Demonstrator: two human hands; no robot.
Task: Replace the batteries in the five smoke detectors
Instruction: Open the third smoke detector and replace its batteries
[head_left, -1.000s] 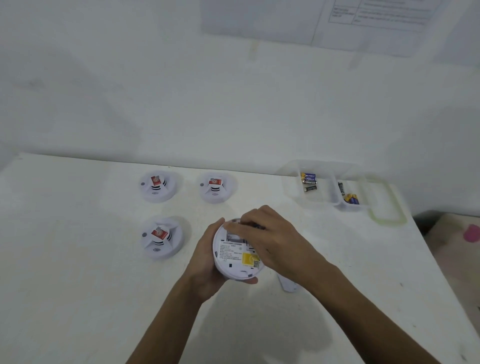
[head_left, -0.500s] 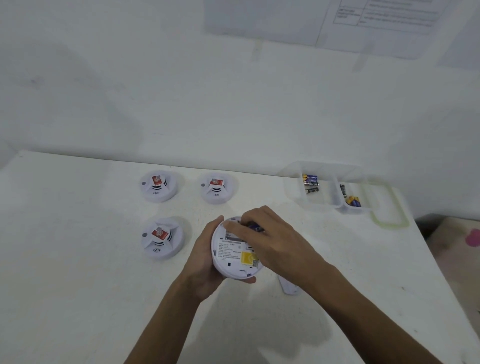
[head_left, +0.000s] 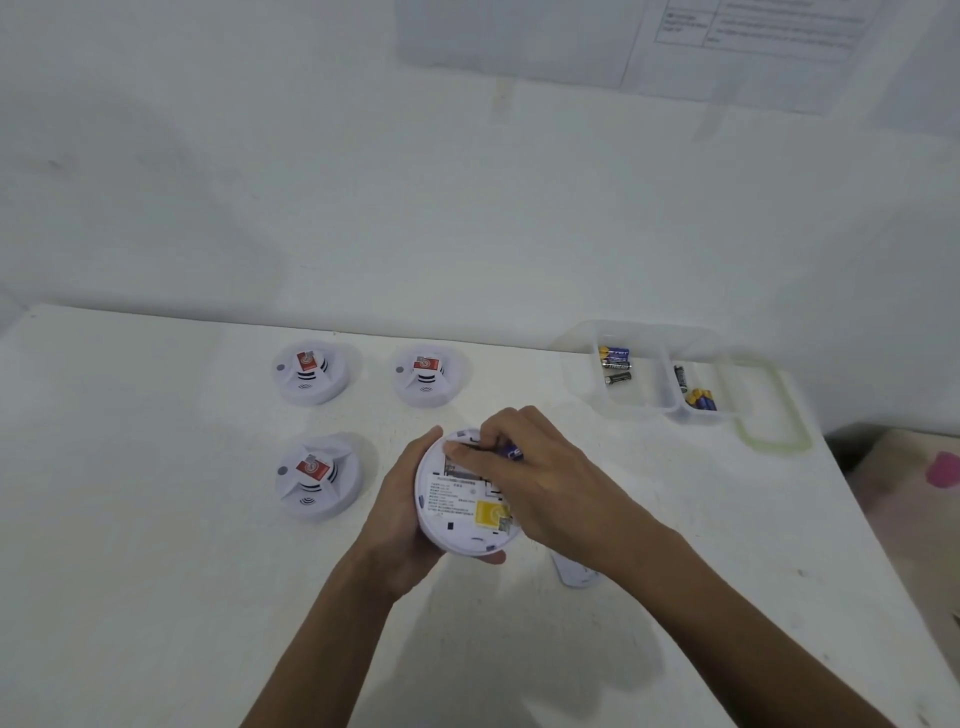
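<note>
My left hand (head_left: 397, 514) grips a white round smoke detector (head_left: 457, 519), held back side up above the table, its label and a yellow sticker showing. My right hand (head_left: 540, 478) lies over the detector's upper part and pinches a blue battery (head_left: 511, 453) at the battery bay. Three more detectors stand face up on the table: one at back left (head_left: 310, 371), one at back middle (head_left: 428, 376), one at front left (head_left: 317, 475). A white cover piece (head_left: 571, 571) lies on the table under my right forearm.
A clear two-compartment box (head_left: 649, 410) at the back right holds several batteries (head_left: 615, 364), with its green-rimmed lid (head_left: 774, 410) beside it. The white table (head_left: 156, 571) ends at the right near a pink-spotted floor. A wall with taped papers rises behind.
My right hand's fingers have shifted a little over the battery bay, and the blue battery shows more clearly between them. The left hand and detector have hardly moved.
</note>
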